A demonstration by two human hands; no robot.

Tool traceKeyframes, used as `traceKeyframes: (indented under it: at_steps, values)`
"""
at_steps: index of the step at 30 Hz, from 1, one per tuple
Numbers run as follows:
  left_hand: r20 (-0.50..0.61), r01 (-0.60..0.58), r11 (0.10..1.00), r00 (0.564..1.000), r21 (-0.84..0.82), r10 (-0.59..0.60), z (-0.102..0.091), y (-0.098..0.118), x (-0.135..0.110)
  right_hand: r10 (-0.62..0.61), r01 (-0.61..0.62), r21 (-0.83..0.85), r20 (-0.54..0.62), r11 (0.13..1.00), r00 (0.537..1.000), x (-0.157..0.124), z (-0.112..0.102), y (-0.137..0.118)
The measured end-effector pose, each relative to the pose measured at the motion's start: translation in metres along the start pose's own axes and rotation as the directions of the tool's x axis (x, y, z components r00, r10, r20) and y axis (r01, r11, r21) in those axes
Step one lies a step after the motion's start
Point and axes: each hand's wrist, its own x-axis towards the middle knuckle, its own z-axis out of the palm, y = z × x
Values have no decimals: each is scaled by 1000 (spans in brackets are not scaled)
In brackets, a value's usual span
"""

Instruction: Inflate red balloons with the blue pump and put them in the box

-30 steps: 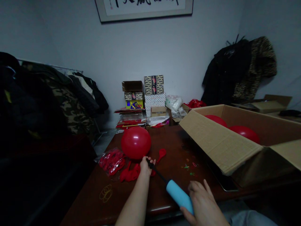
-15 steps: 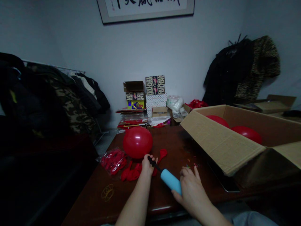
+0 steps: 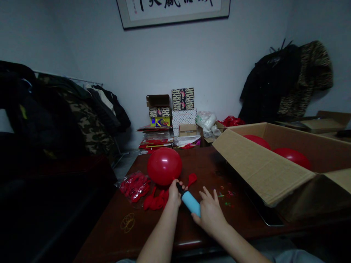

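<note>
A round red balloon (image 3: 164, 166) is inflated on the dark wooden table (image 3: 164, 233). My left hand (image 3: 174, 190) is closed around the black nozzle end of a pump where the balloon's neck meets it. My right hand (image 3: 210, 213) is wrapped on the light blue pump handle (image 3: 191, 203), which sits pushed in close to my left hand. Limp red balloons (image 3: 156, 201) lie just left of my left hand.
A clear bag of red balloons (image 3: 134, 186) and yellow rubber bands (image 3: 127, 223) lie on the left. A big open cardboard box (image 3: 263, 168) holding red balloons (image 3: 293, 157) fills the right. Small boxes (image 3: 182, 109) are stacked at the far end. Coats hang on both sides.
My right hand has pushed the blue pump handle forward toward my left hand, shortening the pump. The balloon looks slightly larger. My left hand stayed at the nozzle.
</note>
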Motion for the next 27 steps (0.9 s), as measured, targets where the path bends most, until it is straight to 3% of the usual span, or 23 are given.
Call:
traceKeyframes:
  at_steps: [4, 10, 20, 27]
  values:
    - [-25, -26, 998, 999, 52, 27, -5, -3, 2, 8, -8, 14, -4, 1000, 1000, -7, 5, -1]
    - [-99, 5, 1000, 995, -16, -6, -17, -17, 10, 42, -42, -3, 51, 999, 998, -21, -9, 1]
    - [-127, 32, 998, 991, -50, -38, -26, -8, 22, 10, -14, 24, 158, 1000, 987, -82, -14, 36]
    - [-113, 42, 994, 992, -99, -53, -29, -9, 18, 11, -14, 33, 99, 999, 995, -79, -24, 32]
